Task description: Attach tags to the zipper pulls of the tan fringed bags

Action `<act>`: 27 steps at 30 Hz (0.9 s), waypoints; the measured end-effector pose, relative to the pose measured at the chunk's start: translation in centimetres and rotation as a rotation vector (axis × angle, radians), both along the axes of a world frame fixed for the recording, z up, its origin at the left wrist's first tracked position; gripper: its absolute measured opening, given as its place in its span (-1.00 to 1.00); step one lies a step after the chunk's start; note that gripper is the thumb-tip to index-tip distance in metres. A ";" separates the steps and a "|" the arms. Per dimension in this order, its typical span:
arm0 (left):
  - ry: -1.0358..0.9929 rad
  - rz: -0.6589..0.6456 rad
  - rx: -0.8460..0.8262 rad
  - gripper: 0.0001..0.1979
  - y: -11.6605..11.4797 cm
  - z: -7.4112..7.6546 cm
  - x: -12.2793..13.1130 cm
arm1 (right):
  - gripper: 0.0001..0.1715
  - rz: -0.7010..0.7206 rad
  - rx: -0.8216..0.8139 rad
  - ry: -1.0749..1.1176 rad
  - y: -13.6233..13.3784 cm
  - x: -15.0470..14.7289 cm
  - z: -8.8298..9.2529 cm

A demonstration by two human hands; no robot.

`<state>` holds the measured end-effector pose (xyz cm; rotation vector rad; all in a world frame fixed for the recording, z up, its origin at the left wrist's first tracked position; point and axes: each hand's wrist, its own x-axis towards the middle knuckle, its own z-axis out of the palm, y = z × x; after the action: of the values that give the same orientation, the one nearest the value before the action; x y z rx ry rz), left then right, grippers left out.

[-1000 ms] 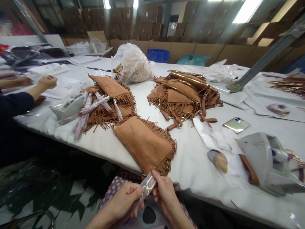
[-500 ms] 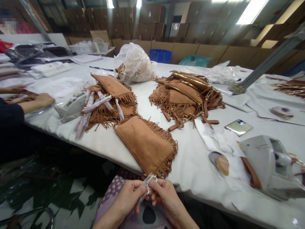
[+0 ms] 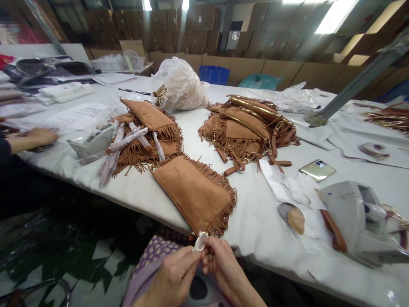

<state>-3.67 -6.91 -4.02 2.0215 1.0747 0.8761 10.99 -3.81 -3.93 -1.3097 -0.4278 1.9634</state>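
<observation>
The left hand (image 3: 174, 277) and right hand (image 3: 222, 266) pinch a small clear-wrapped piece (image 3: 200, 241) by the fringed bag (image 3: 191, 192). Fingers hide most of it.

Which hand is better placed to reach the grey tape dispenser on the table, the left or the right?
Probably the right. The right hand is on the side of the grey tape dispenser. The left hand would have to cross over it. Both pinch the wrapped ring now.

The left hand (image 3: 174, 277) and right hand (image 3: 223, 266) pinch fingertips together.
</observation>
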 end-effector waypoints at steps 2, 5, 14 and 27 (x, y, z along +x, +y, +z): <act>0.069 0.011 0.038 -0.66 0.1 0.0 0.1 | -0.54 0.042 0.023 -0.031 0.1 0.0 0.2; 0.198 -0.010 0.095 -0.61 0.3 0.0 0.2 | -0.48 0.147 0.110 -0.146 0.3 -0.2 0.1; -0.016 0.189 -0.396 -0.76 0.1 0.9 0.4 | -0.43 0.110 0.157 -0.193 0.2 0.0 -0.7; -0.573 0.220 -1.112 -0.57 2.0 0.5 1.3 | -0.43 -0.042 0.096 0.025 0.4 -0.3 -0.7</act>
<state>-2.33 -4.92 -3.57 0.6914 1.0836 0.6530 10.65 -3.39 -4.67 -1.2232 -0.4727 1.8991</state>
